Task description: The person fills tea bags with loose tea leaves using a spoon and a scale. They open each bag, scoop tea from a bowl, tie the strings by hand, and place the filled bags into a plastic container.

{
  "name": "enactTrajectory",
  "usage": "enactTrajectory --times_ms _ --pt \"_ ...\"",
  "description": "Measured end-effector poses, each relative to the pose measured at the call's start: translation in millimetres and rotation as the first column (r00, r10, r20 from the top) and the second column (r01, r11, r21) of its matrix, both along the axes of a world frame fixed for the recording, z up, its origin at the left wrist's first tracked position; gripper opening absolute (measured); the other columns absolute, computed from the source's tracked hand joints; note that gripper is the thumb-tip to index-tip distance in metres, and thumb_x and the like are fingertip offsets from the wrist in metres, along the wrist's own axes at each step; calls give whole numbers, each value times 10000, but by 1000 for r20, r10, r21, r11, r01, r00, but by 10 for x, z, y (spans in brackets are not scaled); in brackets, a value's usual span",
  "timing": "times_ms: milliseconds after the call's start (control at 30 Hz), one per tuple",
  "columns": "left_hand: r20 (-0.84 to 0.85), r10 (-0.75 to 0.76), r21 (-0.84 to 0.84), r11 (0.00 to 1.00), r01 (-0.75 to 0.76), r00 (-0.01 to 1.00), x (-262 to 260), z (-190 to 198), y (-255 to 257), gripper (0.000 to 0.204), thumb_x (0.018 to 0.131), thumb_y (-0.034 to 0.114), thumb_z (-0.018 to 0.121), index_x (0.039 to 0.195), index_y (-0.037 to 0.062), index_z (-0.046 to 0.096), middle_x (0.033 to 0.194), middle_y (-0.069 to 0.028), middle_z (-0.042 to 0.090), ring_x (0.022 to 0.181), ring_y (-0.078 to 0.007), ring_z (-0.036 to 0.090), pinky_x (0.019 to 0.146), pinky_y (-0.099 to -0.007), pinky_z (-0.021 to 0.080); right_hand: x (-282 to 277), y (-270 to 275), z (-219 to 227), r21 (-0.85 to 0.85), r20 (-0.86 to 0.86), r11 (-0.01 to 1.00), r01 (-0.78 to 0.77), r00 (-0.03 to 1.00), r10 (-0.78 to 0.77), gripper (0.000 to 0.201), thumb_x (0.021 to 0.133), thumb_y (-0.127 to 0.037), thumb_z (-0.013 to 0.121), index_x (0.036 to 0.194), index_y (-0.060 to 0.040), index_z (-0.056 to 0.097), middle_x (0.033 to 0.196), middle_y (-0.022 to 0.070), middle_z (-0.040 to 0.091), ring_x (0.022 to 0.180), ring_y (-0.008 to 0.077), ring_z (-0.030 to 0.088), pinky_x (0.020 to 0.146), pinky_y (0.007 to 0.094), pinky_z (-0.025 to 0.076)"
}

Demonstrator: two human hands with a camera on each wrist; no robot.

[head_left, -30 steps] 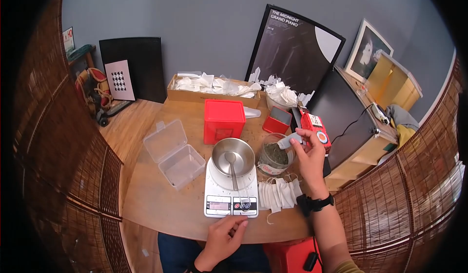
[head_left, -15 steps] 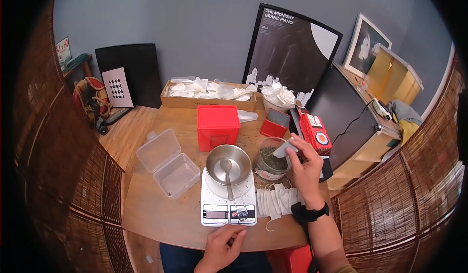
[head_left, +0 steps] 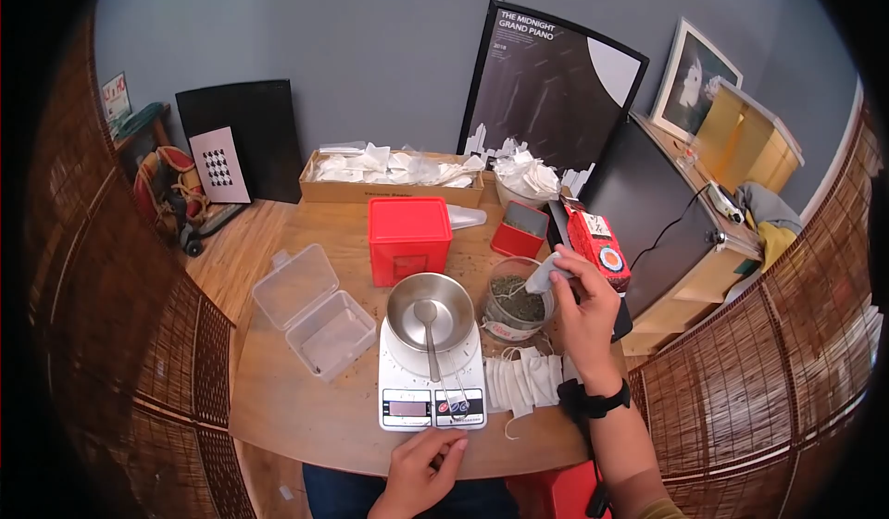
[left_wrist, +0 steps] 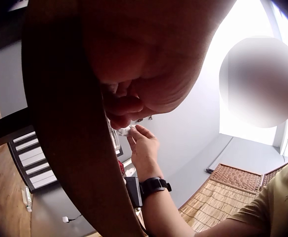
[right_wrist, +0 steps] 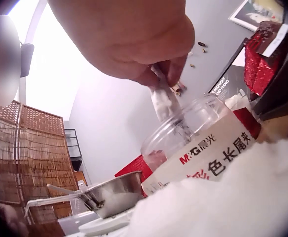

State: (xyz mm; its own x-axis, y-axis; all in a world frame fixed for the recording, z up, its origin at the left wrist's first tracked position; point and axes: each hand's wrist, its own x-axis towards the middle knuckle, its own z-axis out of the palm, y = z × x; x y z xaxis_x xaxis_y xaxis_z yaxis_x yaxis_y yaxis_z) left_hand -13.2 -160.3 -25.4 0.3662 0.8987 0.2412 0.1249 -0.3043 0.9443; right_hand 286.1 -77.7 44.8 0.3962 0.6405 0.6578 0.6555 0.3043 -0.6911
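Note:
My right hand (head_left: 590, 315) pinches a small white bag (head_left: 541, 275) between thumb and fingertips, its lower end hanging at the mouth of a clear round tub (head_left: 508, 328). Dark green dried leaves (head_left: 512, 299) fill the lower part of that tub. The right wrist view shows the bag (right_wrist: 161, 101) tilted down toward the tub's rim. My left hand (head_left: 421, 471) rests at the table's front edge, fingers loosely curled and holding nothing. Just beyond it stands a white kitchen scale (head_left: 395, 380), bearing a steel pan (head_left: 455, 313) with a spoon (head_left: 430, 341) in it.
Several white drawstring bags (head_left: 523, 380) lie right of the scale. An open clear plastic box (head_left: 333, 334) is at the left, a red canister (head_left: 408, 241) behind the pan. Farther back are a red tin (head_left: 517, 239), a red packet (head_left: 597, 246) and a carton (head_left: 370, 191) of white bags.
My right hand has tipped the small bag from nearly flat to more upright over the tub. The head view has shifted slightly. My left hand stays at the table edge.

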Motion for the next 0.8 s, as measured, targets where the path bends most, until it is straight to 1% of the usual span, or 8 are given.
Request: enactTrajectory --times_ms 67,167,267,367,433,533,633,800 --pt "4 -6 -8 1000 6 1000 -11 -6 -14 106 987 43 802 1087 8 812 849 -85 763 632 -111 677 569 -256 522 6 -9 -17 -39 49 999 -26 998 28 187 993 55 735 1176 51 773 1315 194 787 1040 193 772 889 322 625" --pt "-1 -9 16 1000 9 1000 -14 -19 -1 110 985 35 799 1091 8 810 848 -83 760 629 -113 678 565 -255 518 -53 5 34 84 44 995 49 998 -52 170 991 58 736 1158 55 764 1301 183 792 1009 160 766 868 307 628" --pt "-2 -21 26 999 21 1000 -25 -3 -4 112 983 27 798 1094 9 809 851 -85 760 626 -118 681 563 -254 514 -12 -14 31 -83 -4 996 -36 999 36 147 983 65 744 1130 59 743 1290 179 789 1001 161 767 850 296 629" --pt "20 -10 31 999 9 1000 -20 -32 0 117 983 23 797 1099 12 809 851 -89 758 624 -124 685 562 -254 514 -63 8 56 79 33 997 23 999 -26 132 982 70 744 1111 61 720 1282 177 779 1013 167 765 844 288 632" --pt "24 -28 49 998 27 999 -26 -30 6 120 983 24 799 1102 14 808 848 -90 755 622 -128 687 560 -259 517 -35 -11 58 -57 -118 997 -48 992 41 115 983 76 736 1092 63 703 1277 176 764 1029 163 756 848 286 637" --pt "25 -24 54 998 23 999 -25 -35 6 126 983 24 800 1108 14 806 848 -91 753 620 -130 688 558 -266 522 -26 -15 64 17 33 1000 -14 999 13 102 976 83 723 1071 62 692 1267 171 757 1046 151 747 851 285 636" --pt "38 -39 45 998 37 999 -27 -30 7 126 985 26 801 1110 14 803 856 -92 757 622 -131 690 557 -270 523 -7 -21 20 -28 -90 999 -43 995 40 95 962 93 712 1046 58 683 1255 165 757 1039 146 742 849 285 628" --pt "82 -57 44 998 53 995 -36 -94 15 119 990 26 795 1107 9 800 862 -94 760 624 -133 692 556 -270 523 63 20 -81 -62 -68 996 -66 996 62 96 952 92 712 1036 57 679 1253 158 755 1023 156 740 872 292 617"
